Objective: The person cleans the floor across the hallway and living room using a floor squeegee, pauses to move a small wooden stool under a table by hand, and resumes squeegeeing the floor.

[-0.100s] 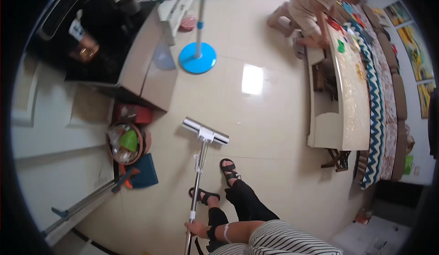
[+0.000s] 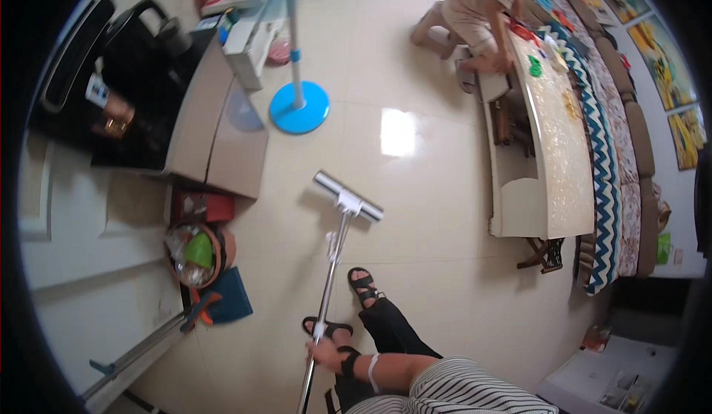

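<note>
My right hand [image 2: 325, 351], with a dark band at the wrist, is wrapped round the steel pole [image 2: 326, 295] of a mop, low in the view. The pole runs forward to a slanted mop head [image 2: 348, 196] with a white bracket, out on the tiled floor. My feet in black sandals [image 2: 363, 288] stand beside the pole. My left hand is not in view.
A person [image 2: 482, 13] kneels beside a long cream table [image 2: 555, 176], before a sofa [image 2: 630, 191]. At left are a black-topped cabinet [image 2: 215, 147], a bin [image 2: 226, 254], a dustpan [image 2: 230, 299] and a door [image 2: 89, 251]. A blue-based stand [image 2: 311, 117] stands ahead.
The mop head has moved forward and right, turning slightly, with my right hand still on the pole. The surroundings have shifted a little leftward in the view.
</note>
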